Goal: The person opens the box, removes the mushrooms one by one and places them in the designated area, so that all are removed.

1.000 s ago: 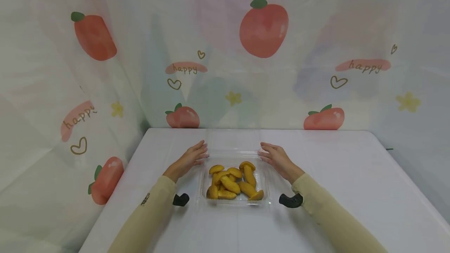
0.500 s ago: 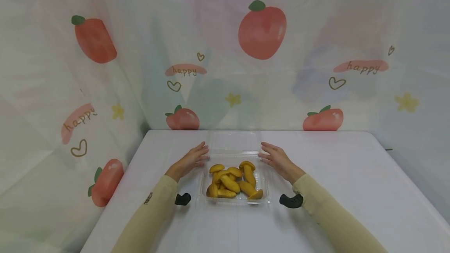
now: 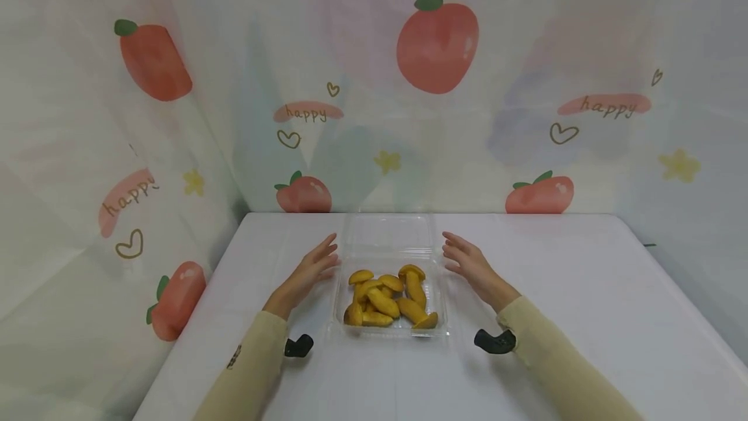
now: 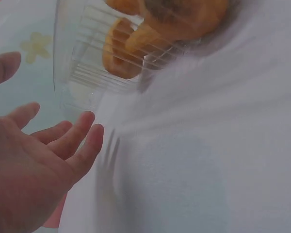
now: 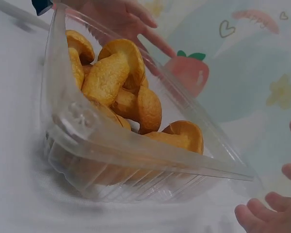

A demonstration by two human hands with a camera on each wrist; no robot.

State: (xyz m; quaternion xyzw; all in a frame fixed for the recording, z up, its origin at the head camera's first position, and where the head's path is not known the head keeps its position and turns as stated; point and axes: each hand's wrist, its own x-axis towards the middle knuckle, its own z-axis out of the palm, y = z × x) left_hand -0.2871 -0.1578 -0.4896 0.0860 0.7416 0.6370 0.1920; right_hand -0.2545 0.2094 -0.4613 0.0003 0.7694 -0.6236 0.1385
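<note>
Resting on the white table (image 3: 362,382) and holding yellow mushrooms (image 3: 382,302), the open clear-plastic clamshell (image 5: 97,145) could slide or spill if either hand bumped it, being apparently light. It opens upward, lid (image 3: 387,234) hinged back toward the fruit-printed backdrop (image 3: 374,148), long axis seemingly left to right. Left hand (image 3: 306,276) and right hand (image 3: 476,271) flank it, spread, gripping nothing.

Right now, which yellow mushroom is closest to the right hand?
The back-right mushroom in the clear box, cap toward the open lid; the others lie farther left or nearer the front.
</note>
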